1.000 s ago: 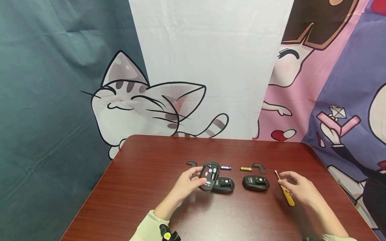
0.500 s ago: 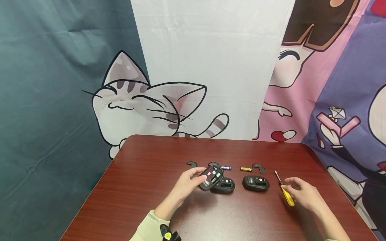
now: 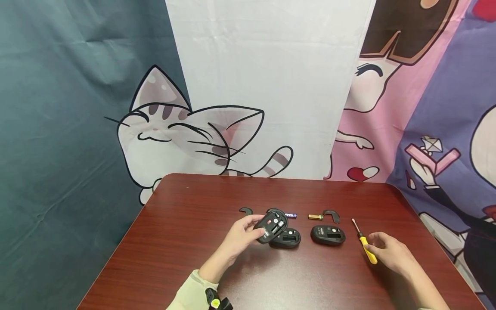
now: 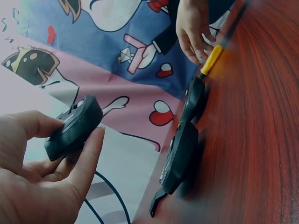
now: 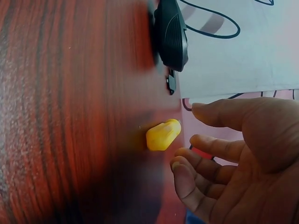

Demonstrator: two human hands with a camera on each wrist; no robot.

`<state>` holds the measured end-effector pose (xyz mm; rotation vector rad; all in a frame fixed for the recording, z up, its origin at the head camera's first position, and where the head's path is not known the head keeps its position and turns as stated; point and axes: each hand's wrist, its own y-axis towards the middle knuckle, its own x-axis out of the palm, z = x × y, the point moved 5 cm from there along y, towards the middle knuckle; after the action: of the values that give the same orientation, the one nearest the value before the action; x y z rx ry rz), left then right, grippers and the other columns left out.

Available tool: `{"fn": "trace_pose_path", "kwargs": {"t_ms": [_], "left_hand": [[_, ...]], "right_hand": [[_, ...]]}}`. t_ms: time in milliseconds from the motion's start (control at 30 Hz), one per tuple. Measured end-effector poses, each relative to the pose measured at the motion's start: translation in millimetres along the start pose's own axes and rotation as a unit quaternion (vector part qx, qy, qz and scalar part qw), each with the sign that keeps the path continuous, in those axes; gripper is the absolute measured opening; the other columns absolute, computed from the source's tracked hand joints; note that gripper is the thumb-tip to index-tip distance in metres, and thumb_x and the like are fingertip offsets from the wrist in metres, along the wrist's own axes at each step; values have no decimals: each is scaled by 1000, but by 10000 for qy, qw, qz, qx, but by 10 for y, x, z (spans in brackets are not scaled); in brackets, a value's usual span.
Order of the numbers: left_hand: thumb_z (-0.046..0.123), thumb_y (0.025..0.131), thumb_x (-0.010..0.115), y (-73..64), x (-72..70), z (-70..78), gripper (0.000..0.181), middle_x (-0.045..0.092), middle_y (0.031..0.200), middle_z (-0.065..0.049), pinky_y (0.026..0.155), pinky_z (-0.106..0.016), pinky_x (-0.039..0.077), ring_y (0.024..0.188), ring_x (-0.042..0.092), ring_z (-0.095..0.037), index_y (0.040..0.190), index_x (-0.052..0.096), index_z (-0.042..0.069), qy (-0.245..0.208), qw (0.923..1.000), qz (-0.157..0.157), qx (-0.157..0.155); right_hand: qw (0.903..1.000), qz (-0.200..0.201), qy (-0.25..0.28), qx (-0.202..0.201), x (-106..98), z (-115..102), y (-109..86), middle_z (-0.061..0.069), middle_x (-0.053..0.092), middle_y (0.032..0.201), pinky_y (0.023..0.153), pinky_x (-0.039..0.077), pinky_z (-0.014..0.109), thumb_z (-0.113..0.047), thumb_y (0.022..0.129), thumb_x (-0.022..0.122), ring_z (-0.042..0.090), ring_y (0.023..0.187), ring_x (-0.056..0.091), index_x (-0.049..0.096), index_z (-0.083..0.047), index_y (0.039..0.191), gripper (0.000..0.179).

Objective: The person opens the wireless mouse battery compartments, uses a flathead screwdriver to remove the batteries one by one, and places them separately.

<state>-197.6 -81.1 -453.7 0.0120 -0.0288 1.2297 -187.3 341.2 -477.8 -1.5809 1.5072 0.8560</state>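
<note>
My left hand point(image 3: 237, 241) holds a black computer mouse point(image 3: 272, 226) above the table, its underside with the uncovered battery slot facing me. In the left wrist view, the thumb and fingers pinch this mouse point(image 4: 74, 128) at its edges. My right hand point(image 3: 393, 254) hovers just right of a yellow-handled screwdriver point(image 3: 368, 252) lying on the table. Its fingers are loosely bent and hold nothing; in the right wrist view the yellow handle point(image 5: 162, 135) sits apart from them. A second upturned mouse point(image 3: 287, 239) lies partly behind the held one, a third point(image 3: 328, 235) further right.
Behind the mice lie a blue-and-white battery point(image 3: 290, 215), a gold battery point(image 3: 315, 217) and curved black battery covers, one at left point(image 3: 246, 211) and one at right point(image 3: 332, 215). Another dark piece is mostly hidden behind the held mouse. A printed curtain hangs behind the brown table point(image 3: 186, 224).
My right hand has let go of the screwdriver and drawn back to the right, leaving it on the table. My left hand has tilted the held mouse clockwise.
</note>
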Motion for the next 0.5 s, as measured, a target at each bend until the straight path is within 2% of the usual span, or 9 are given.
{"fn": "trace_pose_path", "kwargs": {"t_ms": [100,167,300,500], "left_hand": [[2,95,63,7,8,-3,43,64,122,-22,88,-57,61,97,69,-19,135,54,-9,-316,9995,-63,17],[1,95,62,13,16,-3,43,63,122,-23,87,-58,60,95,70,-21,136,52,-11,-491,9987,-118,31],[4,97,62,18,17,-10,42,63,122,-23,84,-52,63,94,70,-22,136,53,-9,-503,9987,-127,16],[13,100,63,18,21,-20,40,65,117,-19,89,-62,58,95,72,-25,135,56,-4,-475,9988,-100,-56]], "right_hand": [[10000,-13,-1,-2,6,13,5,16,70,102,76,52,51,-35,93,70,39,99,64,62,2,119,45],[10000,-36,-2,-15,13,23,6,16,70,102,76,52,49,-35,93,70,39,99,64,62,2,119,46],[9999,-162,-5,-31,48,38,15,17,70,104,78,52,50,-36,92,72,39,100,65,61,3,119,49],[9993,-366,-117,7,119,54,28,21,69,105,79,52,56,-37,90,75,40,99,64,59,6,119,55]]}}
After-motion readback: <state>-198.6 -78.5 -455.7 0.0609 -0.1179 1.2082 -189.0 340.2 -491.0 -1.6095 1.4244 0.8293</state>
